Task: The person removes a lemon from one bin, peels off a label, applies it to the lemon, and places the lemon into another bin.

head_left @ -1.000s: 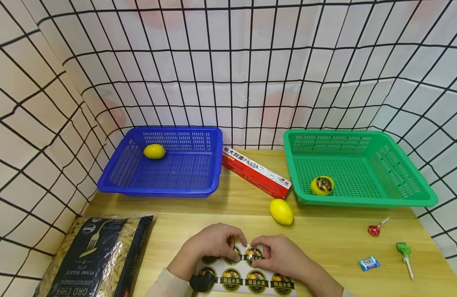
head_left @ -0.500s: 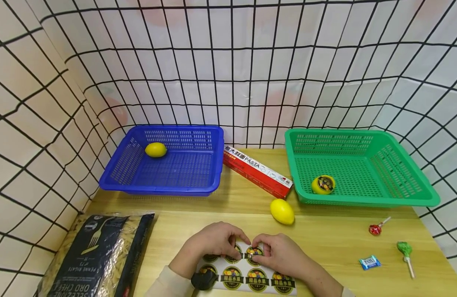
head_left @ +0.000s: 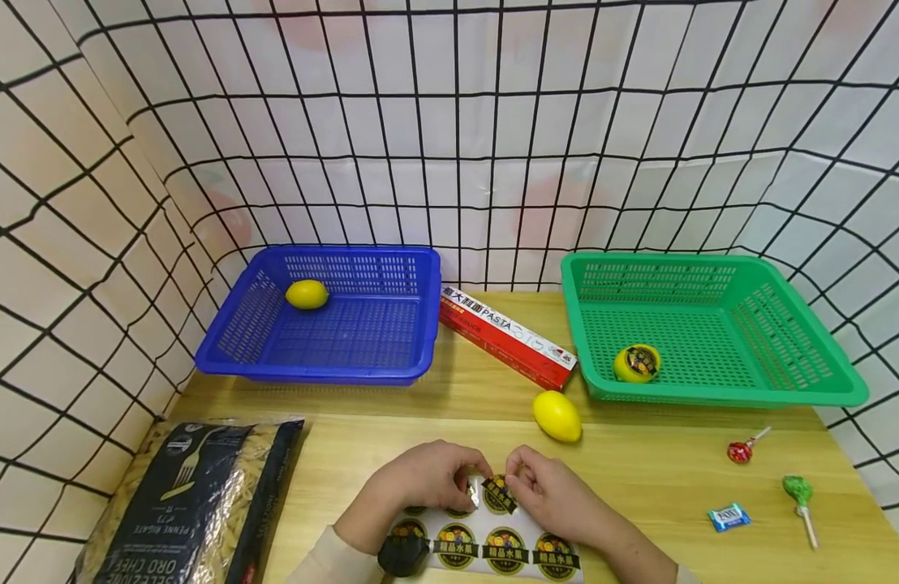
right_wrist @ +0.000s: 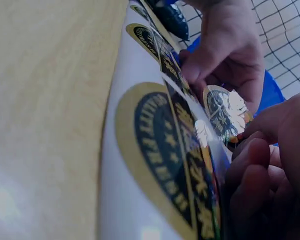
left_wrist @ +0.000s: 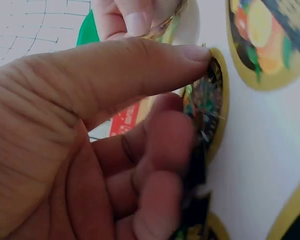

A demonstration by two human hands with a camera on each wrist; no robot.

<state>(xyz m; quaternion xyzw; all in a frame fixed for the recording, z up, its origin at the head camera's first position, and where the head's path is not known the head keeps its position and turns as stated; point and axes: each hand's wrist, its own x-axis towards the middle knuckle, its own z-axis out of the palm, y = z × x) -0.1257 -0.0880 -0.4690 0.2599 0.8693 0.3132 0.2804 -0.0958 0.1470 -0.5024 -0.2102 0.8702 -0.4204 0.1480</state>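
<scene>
A white sheet of round black-and-gold fruit stickers (left_wrist: 260, 135) lies on the table in front of me. My left hand (head_left: 436, 477) grips it near its far edge, the thumb pressed on a printed label in the left wrist view. Opposite, my right hand (head_left: 559, 496) pinches one sticker (head_left: 499, 493) between thumb and forefinger. That sticker is tilted and lifted off the sheet in the right wrist view, where my other fingers are curled. Beyond the hands rests a yellow lemon (head_left: 557, 416). Part of the sheet is hidden under my hands.
A blue basket (head_left: 318, 375) holds a lemon (head_left: 307, 294); a green basket (head_left: 720, 396) holds a lemon with a sticker (head_left: 637, 363). A red pasta box (head_left: 508, 339) lies between them. Left is a penne bag (head_left: 194, 503); right are two lollipops (head_left: 798, 491) and a blue-wrapped candy (head_left: 729, 517).
My right hand has moved slightly up and right, and the sticker it pinches has turned askew and come up from the sheet. My left hand stays nearly in place.
</scene>
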